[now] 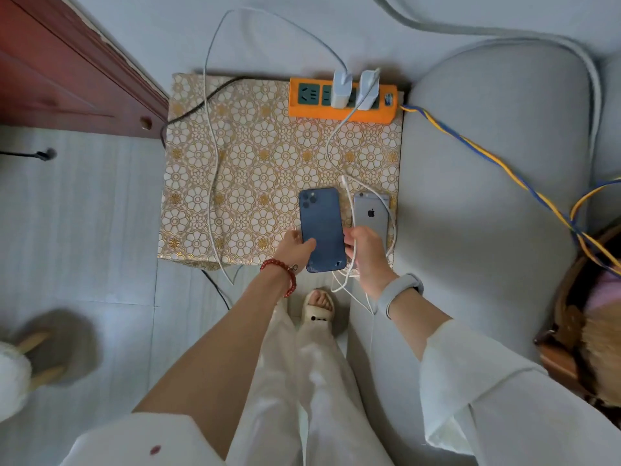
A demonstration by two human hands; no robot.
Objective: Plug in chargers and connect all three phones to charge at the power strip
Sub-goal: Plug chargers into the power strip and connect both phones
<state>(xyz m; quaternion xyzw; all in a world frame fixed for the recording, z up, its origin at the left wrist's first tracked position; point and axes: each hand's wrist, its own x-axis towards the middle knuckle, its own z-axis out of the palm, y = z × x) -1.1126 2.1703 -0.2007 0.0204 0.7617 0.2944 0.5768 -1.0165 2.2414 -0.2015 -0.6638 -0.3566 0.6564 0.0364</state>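
Note:
An orange power strip (339,111) lies at the far right of a small table with a gold flower-patterned cloth (255,169). Two white chargers (342,89) (368,90) are plugged into the strip. A dark blue phone (322,223) lies face down; my left hand (295,245) grips its lower left edge. Right of it a grey phone (371,213) lies face down. My right hand (366,253) holds a white cable (346,196) between the two phones. A second, longer white cable (210,163) loops over the table's left side.
A grey sofa (487,196) stands right of the table, with a blue-and-yellow cord (487,153) running from the strip across it. A dark red wooden cabinet (67,72) is at the far left. My sandalled foot (317,307) is below the table edge.

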